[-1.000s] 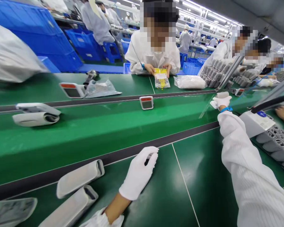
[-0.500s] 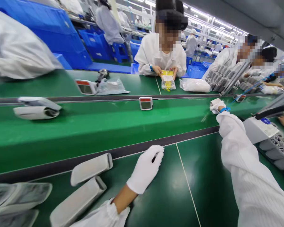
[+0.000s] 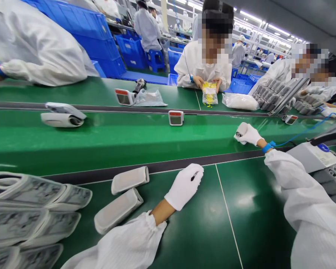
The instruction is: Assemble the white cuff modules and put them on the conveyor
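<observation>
My left hand (image 3: 184, 186), in a white glove, rests at the near edge of the dark green table. Its fingers curl in against the thumb around a small dark gap, with nothing visible in them. Out over the green conveyor belt (image 3: 140, 145), my right hand (image 3: 251, 135), also gloved and with a blue wrist strap, is closed around a grey-white plastic housing (image 3: 242, 129). Left of my left hand lie two similar housings, an upper one (image 3: 130, 180) and a lower one (image 3: 118, 212).
Several grey housings (image 3: 19, 220) are stacked at the lower left. The belt carries a small screen device (image 3: 176, 118) and a white housing (image 3: 62, 118). Across it, a person holds a yellow bag (image 3: 210, 92). A white box (image 3: 315, 158) stands at the right; a blue cord (image 3: 305, 132) trails from my right wrist.
My right hand has come back toward me and left along the belt with the housing. My left hand keeps its curled pose on the table. The view has shifted left.
</observation>
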`<action>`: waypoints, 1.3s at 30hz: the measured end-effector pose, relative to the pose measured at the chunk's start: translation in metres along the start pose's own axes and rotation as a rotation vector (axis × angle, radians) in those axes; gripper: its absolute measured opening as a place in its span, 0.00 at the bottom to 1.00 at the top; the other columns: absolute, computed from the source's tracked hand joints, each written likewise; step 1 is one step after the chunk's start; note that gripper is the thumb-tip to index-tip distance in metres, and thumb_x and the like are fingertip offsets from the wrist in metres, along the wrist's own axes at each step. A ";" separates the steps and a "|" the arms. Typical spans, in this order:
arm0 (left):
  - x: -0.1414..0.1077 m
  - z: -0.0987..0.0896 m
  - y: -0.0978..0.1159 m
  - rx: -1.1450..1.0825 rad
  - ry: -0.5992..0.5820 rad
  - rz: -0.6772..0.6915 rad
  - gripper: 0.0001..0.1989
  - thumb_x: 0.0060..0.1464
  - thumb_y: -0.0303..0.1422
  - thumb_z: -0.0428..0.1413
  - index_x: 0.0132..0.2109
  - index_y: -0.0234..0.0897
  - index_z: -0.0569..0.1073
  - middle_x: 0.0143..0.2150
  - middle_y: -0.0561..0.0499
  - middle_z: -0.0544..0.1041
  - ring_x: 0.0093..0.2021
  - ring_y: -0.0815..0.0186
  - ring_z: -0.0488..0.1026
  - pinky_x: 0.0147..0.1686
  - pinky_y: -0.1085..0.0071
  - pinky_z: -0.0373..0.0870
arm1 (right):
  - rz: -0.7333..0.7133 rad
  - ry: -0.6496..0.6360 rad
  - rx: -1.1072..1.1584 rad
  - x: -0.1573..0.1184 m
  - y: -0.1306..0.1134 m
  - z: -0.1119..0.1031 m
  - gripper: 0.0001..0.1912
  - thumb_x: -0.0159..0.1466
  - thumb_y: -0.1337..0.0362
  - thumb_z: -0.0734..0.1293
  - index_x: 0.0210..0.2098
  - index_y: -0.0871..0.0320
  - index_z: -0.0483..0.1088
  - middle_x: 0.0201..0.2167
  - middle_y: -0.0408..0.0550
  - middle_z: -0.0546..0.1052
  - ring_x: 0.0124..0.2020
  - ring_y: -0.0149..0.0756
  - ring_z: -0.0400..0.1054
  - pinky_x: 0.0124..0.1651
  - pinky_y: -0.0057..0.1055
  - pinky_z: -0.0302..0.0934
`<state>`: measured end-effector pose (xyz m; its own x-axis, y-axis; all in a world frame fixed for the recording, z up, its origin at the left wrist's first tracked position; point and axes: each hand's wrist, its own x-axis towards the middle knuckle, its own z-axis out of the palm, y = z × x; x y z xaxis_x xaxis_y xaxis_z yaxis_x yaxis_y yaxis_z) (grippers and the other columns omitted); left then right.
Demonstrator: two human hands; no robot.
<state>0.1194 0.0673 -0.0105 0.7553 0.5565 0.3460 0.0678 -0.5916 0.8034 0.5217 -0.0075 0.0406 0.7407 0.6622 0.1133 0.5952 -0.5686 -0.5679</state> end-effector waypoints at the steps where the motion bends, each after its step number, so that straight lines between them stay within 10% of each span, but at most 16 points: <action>1: -0.001 0.001 -0.001 0.010 0.011 -0.003 0.10 0.66 0.31 0.48 0.43 0.40 0.75 0.41 0.50 0.81 0.31 0.67 0.76 0.37 0.68 0.75 | -0.046 -0.034 0.024 -0.008 -0.009 0.007 0.35 0.39 0.57 0.86 0.42 0.58 0.71 0.37 0.45 0.79 0.37 0.39 0.74 0.45 0.35 0.71; 10: 0.049 -0.001 -0.007 0.327 0.057 -0.124 0.28 0.58 0.31 0.57 0.66 0.36 0.67 0.70 0.35 0.68 0.72 0.47 0.61 0.71 0.50 0.56 | -0.208 0.012 0.694 -0.059 -0.065 0.044 0.45 0.41 0.52 0.84 0.52 0.58 0.67 0.54 0.56 0.76 0.55 0.50 0.72 0.60 0.46 0.67; 15: 0.129 0.013 -0.007 0.452 -0.133 -0.303 0.39 0.46 0.40 0.70 0.62 0.29 0.70 0.61 0.30 0.74 0.63 0.39 0.70 0.60 0.45 0.68 | -0.091 -0.185 0.971 -0.087 -0.048 0.061 0.36 0.53 0.43 0.77 0.54 0.55 0.69 0.57 0.57 0.76 0.51 0.49 0.76 0.55 0.49 0.71; 20: 0.160 0.026 -0.002 0.505 -0.210 -0.432 0.20 0.63 0.41 0.61 0.57 0.36 0.74 0.57 0.43 0.76 0.56 0.54 0.75 0.56 0.49 0.73 | -0.068 -0.426 1.120 -0.115 -0.027 0.050 0.35 0.59 0.40 0.70 0.59 0.52 0.72 0.63 0.55 0.73 0.51 0.49 0.76 0.55 0.51 0.71; 27: 0.164 0.005 -0.022 0.430 -0.067 -0.630 0.22 0.47 0.33 0.73 0.48 0.31 0.78 0.50 0.38 0.80 0.56 0.46 0.76 0.56 0.48 0.73 | -0.035 -0.486 1.248 -0.151 -0.033 0.060 0.33 0.58 0.45 0.72 0.59 0.53 0.73 0.62 0.55 0.74 0.51 0.51 0.76 0.59 0.54 0.69; 30: 0.157 -0.009 -0.033 0.292 0.066 -0.659 0.21 0.55 0.36 0.69 0.53 0.33 0.76 0.52 0.41 0.79 0.54 0.51 0.77 0.54 0.50 0.75 | -0.040 -0.472 1.260 -0.159 -0.046 0.070 0.35 0.54 0.50 0.77 0.59 0.52 0.73 0.63 0.54 0.73 0.54 0.53 0.75 0.62 0.55 0.67; 39: 0.064 0.002 -0.020 -0.467 0.447 -0.378 0.30 0.66 0.43 0.56 0.69 0.40 0.58 0.61 0.39 0.76 0.52 0.58 0.82 0.48 0.59 0.82 | -0.192 -0.145 1.142 -0.187 -0.101 0.115 0.67 0.46 0.51 0.84 0.76 0.52 0.46 0.73 0.55 0.58 0.74 0.54 0.52 0.75 0.53 0.52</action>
<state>0.1677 0.1141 -0.0055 0.3915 0.9159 0.0892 -0.0888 -0.0588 0.9943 0.2872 -0.0173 -0.0168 0.5825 0.7813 0.2242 0.0125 0.2672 -0.9636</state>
